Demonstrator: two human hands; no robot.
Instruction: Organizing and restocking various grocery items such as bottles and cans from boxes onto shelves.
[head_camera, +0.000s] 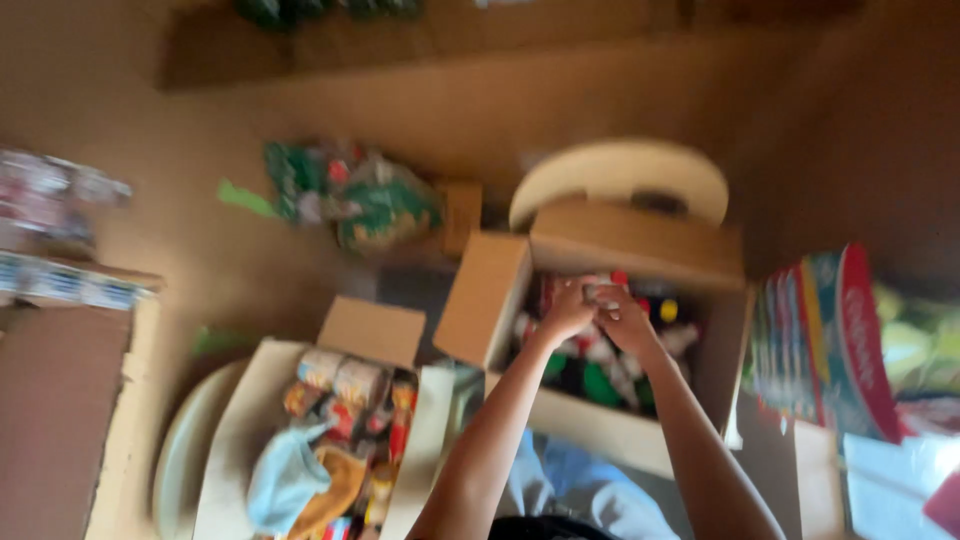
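Both hands are reached forward into an open cardboard box (640, 250), which is seen just ahead of the person, slightly right of the middle of the view. The left hand (568, 312) and the right hand (622, 318) are held close together, touching or nearly so, above the box's contents. Between them a small red and white packet (592, 288) is gripped, with the fingers of both hands curled around it; because the view is blurred, how tightly each hand is closed cannot be told exactly. Beneath the hands the box is filled with mixed small packages (600, 375) in red, green, yellow and white. The box's flaps are folded outward, and a pale round stool (620, 172) is seen just behind it. To the left, near the left forearm, a second open box (372, 330) is found, packed with small wrapped items (345, 385) and a light blue cloth (285, 478). Further back on the brown floor (150, 120) a bundle of green and red bags (360, 195) is lying. At the right edge, a stack of colourful flat packs (825, 340) is stood upright beside the first box.
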